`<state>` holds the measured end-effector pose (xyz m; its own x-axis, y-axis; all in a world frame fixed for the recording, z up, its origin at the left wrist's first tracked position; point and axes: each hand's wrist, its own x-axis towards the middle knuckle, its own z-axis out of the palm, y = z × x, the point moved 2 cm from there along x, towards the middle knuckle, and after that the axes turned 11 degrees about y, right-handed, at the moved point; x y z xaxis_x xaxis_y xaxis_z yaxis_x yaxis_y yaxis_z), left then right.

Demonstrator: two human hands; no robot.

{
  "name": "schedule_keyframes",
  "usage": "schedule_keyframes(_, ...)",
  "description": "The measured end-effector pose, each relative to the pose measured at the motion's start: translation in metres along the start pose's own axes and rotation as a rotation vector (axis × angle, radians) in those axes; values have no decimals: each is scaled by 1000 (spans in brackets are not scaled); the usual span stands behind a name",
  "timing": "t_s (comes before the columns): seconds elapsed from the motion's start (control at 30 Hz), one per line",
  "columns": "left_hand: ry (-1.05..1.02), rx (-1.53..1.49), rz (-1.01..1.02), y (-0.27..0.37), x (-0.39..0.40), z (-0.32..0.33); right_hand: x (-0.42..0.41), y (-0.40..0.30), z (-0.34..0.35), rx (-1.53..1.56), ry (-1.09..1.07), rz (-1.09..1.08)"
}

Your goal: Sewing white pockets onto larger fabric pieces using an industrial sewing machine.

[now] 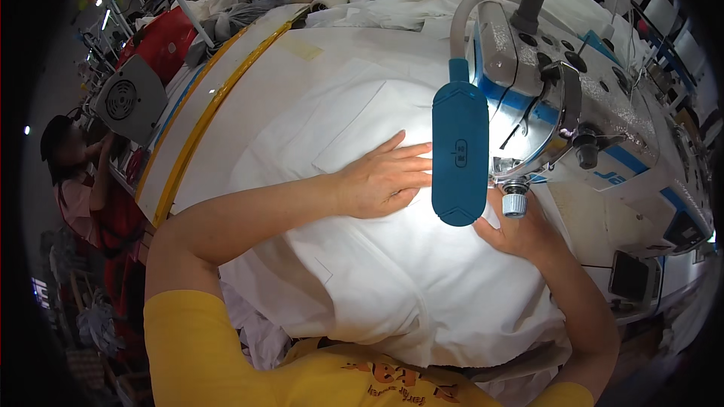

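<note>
White fabric (362, 260) covers the sewing table in front of me and hangs over its near edge toward my lap. My left hand (382, 181) rests flat on it, fingers spread and pointing right, with the fingertips partly behind a blue lamp (460, 152). To the right, my right hand (515, 226) lies on the cloth beside the head of an industrial sewing machine (565, 102). Its fingers are partly hidden by the lamp and a tension knob (515, 203). The needle area is out of sight behind the lamp. Thin dark lines mark the fabric on the left.
Yellow tape (209, 113) runs along the table's left side. White cloth (373, 8) is heaped at the back. Another person (79, 175) sits at the far left near a grey vented box (130, 99). A dark control panel (629, 276) stands at the right.
</note>
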<state>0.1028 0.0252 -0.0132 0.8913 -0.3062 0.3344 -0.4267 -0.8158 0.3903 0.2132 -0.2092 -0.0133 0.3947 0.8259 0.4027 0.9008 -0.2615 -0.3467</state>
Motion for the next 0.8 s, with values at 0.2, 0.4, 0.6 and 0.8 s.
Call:
schedule_keyframes(0.2, -4, 26, -16, 2, 2, 3, 3, -36, -39, -130, -57, -63)
schedule_keyframes(0.4, 21, -25, -50, -1, 1, 6, -86, -39, -126, -289, 65, 465)
schedule_keyframes(0.6, 11, -379, -244, 1, -5, 10, -106, -49, -78, -244, -179, 538)
schedule_keyframes(0.8, 72, -80, -277, 63, -19, 0, -28, 115, -79, -707, 250, -90)
